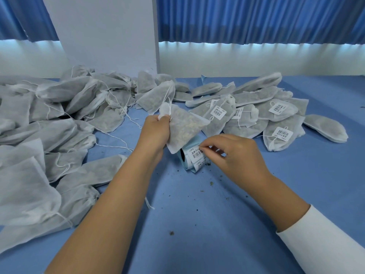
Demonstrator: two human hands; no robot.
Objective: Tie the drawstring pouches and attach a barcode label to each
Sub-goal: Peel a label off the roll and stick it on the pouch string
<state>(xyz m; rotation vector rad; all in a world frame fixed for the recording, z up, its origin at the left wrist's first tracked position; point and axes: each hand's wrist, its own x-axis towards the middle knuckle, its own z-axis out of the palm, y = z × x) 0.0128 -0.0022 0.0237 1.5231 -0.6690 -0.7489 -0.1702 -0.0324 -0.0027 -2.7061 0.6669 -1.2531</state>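
blue table [217, 224] | left hand [155, 129] grips filled pouch [183, 129] | right hand [235, 155] pinches label [196, 153]

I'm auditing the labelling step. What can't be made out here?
Head view:
1. the label roll: far end hidden behind the held pouch.
2. held pouch's knot: covered by the left hand.
3. the label pinched by the right hand: fingers hide whether it is peeled.
4. print on the labelled pouches: too small.
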